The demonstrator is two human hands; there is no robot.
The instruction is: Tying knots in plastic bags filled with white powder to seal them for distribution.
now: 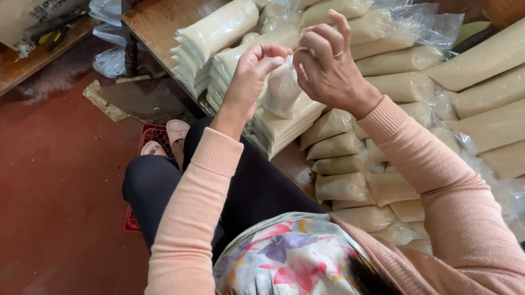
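My left hand (255, 73) and my right hand (326, 66) are raised close together in front of me. Between them hangs a small clear plastic bag (282, 90) filled with a pale grainy stuff. The fingers of both hands pinch its top, and the right hand also seems to hold a thin strand at the bag's neck. Below and around the hands lie several long clear bags (502, 52) packed with the same beige filling.
A stack of flat filled bags (219, 30) rests on a wooden board (168, 10) at the top. Red floor (30, 200) spreads to the left, with a cardboard box (18, 14) and loose plastic beyond. My feet in pink sandals (168, 137) rest on a red mat.
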